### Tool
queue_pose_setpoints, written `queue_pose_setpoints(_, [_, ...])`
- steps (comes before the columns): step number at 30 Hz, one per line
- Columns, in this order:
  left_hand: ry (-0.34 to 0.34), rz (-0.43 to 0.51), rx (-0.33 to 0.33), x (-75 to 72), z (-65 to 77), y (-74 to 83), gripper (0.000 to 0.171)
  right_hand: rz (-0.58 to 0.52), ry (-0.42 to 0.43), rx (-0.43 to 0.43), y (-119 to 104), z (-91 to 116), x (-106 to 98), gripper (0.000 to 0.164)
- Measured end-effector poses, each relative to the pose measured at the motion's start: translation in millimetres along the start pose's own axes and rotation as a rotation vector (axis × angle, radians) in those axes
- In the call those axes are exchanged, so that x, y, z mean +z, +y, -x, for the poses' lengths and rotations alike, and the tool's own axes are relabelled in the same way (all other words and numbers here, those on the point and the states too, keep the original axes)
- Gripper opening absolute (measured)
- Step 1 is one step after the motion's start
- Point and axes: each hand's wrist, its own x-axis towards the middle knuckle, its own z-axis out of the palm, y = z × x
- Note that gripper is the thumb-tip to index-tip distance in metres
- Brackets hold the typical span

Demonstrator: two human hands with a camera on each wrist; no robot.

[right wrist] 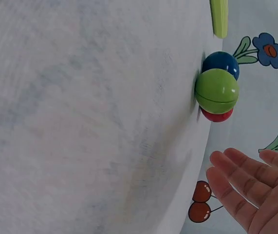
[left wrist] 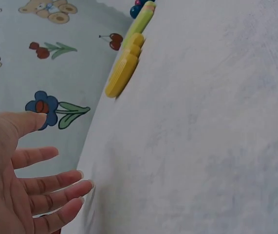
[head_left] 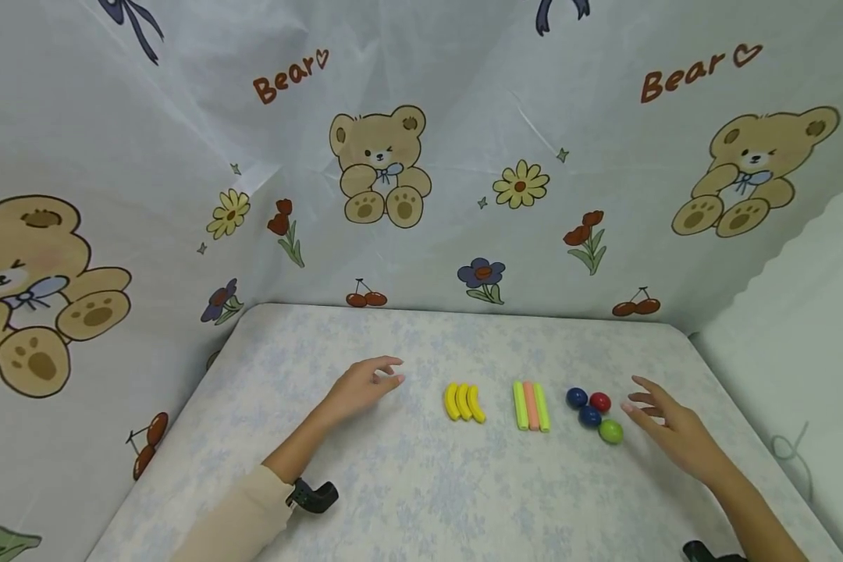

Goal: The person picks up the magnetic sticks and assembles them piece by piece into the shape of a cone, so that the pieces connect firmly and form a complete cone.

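- Bananas [head_left: 462, 402]: three, side by side on the table [head_left: 407, 484], about midway between its left and right edges and short of the far edge.
- Sticks [head_left: 531, 406]: three in a row between the bananas and the balls, apart from both, ends toward the far edge; a pink one sits between two yellow-green ones.
- Balls [head_left: 590, 417]: two blue, one red and one green, bunched on the table's right-edge side, the green nearest the person (whether each touches its neighbour is hard to tell).
- Left hand [head_left: 361, 389]: over the table, on the left-edge side of the bananas, near but apart from them; fingers loose and spread, holding nothing.
- Right hand [head_left: 674, 433]: between the balls and the right edge, fingertips just beside the red and green, not touching; fingers relaxed and slightly bent, grasping nothing.
- Step in hand: it looks like a gap between holds, with both hands free and each kind already in its own group.
- Next move: handling a ball would probably call for a short reach toward the left edge and a light pinch, since round things may roll; drawing back would call for clearing the balls without a brush.
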Motion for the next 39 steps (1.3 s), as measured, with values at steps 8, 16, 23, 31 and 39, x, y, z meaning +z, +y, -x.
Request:
queue_pose_setpoints(8, [-0.092, 0.071, 0.026, 29.1, -12.2, 14.3, 0.042, -0.028, -0.011, -0.026, -4.1, 7.3, 13.4, 0.061])
queue_pose_setpoints(16, [-0.201, 0.187, -0.013, 52.6, -27.0, 34.1, 0.039, 0.018, -0.042, -0.01, -10.0, 2.3, 19.1, 0.051])
queue_pose_setpoints(23, [-0.223, 0.184, -0.081, 64.6, -33.8, 45.0, 0.034, 0.048, -0.04, -0.021, -12.6, -0.5, 20.2, 0.04])
queue_pose_setpoints(31, [-0.254, 0.11, -0.111, 68.3, -38.7, 51.0, 0.03, 0.052, -0.048, -0.019, -11.8, 0.6, 20.5, 0.036])
queue_pose_setpoints(39, [-0.231, 0.002, -0.117, 73.2, -41.6, 55.6, 0.025, 0.061, -0.037, -0.028, -7.7, -4.3, 23.4, 0.035])
